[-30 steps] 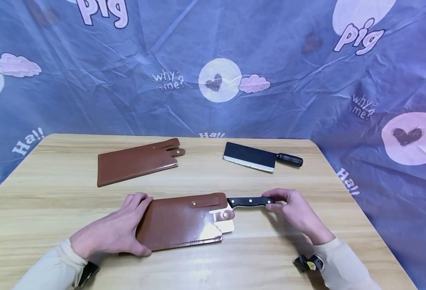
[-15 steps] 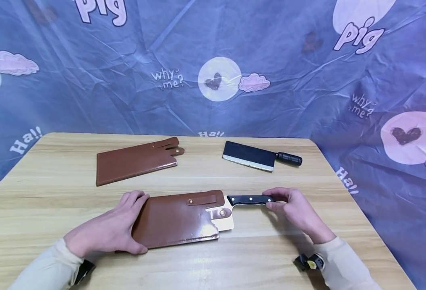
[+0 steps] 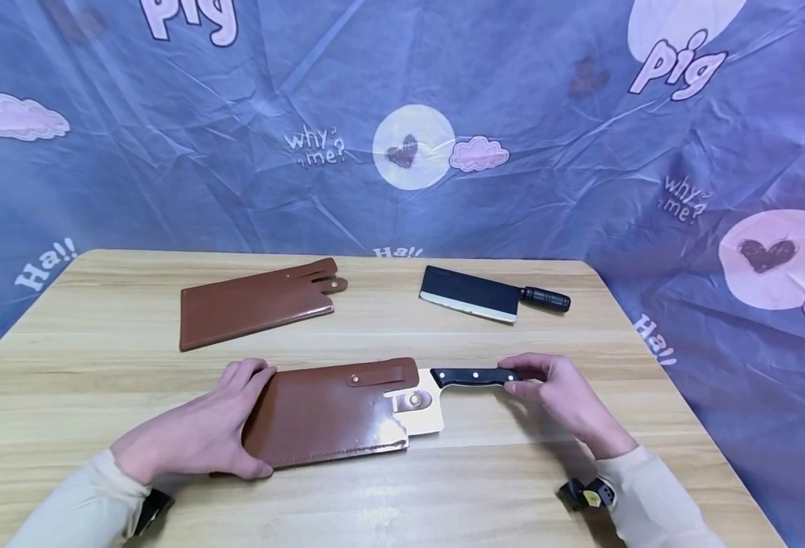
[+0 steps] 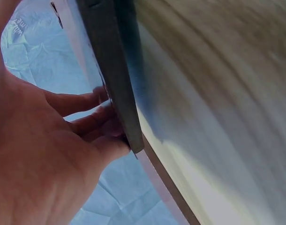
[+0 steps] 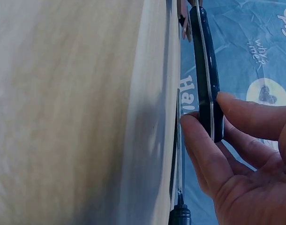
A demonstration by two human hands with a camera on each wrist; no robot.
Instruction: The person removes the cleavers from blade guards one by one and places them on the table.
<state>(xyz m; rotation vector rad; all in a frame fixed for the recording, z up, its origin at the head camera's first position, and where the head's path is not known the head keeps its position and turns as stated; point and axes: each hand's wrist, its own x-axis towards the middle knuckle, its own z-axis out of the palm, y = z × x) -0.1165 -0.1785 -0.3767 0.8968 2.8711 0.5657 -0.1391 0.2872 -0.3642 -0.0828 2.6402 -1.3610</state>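
A brown leather knife sheath [image 3: 327, 415] lies near the front of the table, its mouth to the right. My left hand [image 3: 200, 426] grips its left end, thumb at the near edge and fingers at the far edge. Out of the mouth shows a strip of a cleaver's bright blade [image 3: 430, 415]; the rest of the blade is hidden inside. With thumb and fingers, my right hand [image 3: 563, 399] pinches the end of the cleaver's black riveted handle [image 3: 474, 377]. The right wrist view also has this handle [image 5: 208, 70] between thumb and fingers.
Farther back on the left lies a second brown sheath [image 3: 259, 304]. A dark-bladed cleaver [image 3: 471, 295] with a black ribbed handle lies at the back right. Behind the wooden table [image 3: 498, 487] hangs a blue printed cloth [image 3: 546, 152].
My left hand and the sheath have shifted slightly left, so more of the blade shows at the mouth. The right hand has stayed nearly still on the handle.
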